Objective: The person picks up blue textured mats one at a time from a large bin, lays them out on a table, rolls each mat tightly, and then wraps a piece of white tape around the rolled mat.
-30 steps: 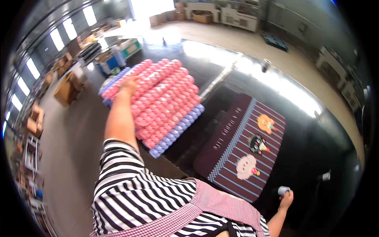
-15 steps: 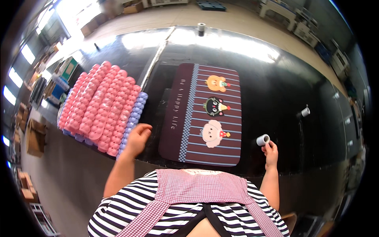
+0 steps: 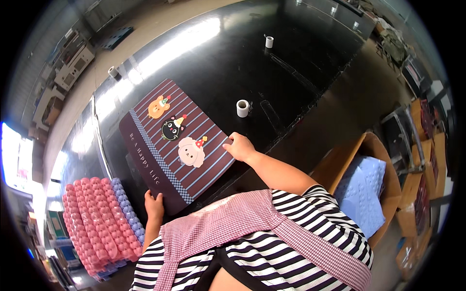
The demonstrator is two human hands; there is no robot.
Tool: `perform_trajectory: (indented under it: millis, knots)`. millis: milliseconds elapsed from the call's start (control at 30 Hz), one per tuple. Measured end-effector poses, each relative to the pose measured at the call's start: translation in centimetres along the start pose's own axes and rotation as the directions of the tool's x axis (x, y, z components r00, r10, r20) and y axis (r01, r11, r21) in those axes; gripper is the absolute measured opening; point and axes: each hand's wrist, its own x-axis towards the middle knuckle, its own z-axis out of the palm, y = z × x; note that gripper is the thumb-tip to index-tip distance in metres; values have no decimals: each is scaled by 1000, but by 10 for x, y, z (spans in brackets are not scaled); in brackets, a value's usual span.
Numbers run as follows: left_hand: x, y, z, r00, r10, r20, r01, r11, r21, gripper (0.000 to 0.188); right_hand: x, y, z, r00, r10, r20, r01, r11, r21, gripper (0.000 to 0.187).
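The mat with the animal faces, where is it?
In the head view, the mat is left of centre, its near edge between the left hand and right hand, to the right of the pink bumpy stack.

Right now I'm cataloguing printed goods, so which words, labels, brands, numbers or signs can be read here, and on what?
Mat: one line of pale lettering along its plain dark band, clear enough to read; I won't copy the wording.
Checked apron: a pale marking at its top edge, too foreshortened to read.
Near white roll: no lettering that I can make out.
Background: anything there is too small or blurred.
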Motion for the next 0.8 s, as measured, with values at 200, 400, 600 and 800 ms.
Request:
perform_trajectory:
  millis: [200, 400, 600, 800]
  knots:
    - [-16, -9, 15, 973, 212, -88, -209, 977, 46, 65, -28, -13, -1, 980, -37, -195, 20, 996, -86, 23]
    - [-43, 35, 9, 988, 145, 51, -147, 989, 25, 77, -56, 16, 4, 898, -36, -438, -48, 983, -178, 23]
    - [-11, 7, 19, 980, 178, 88, -176, 984, -29, 52, -42, 48, 18, 919, -140, -368, 62, 974, -217, 26]
    - [-20, 29, 12, 947, 289, 142, -307, 944, 122, 48, -152, 15, 0, 867, -193, -459, 101, 971, -218, 42]
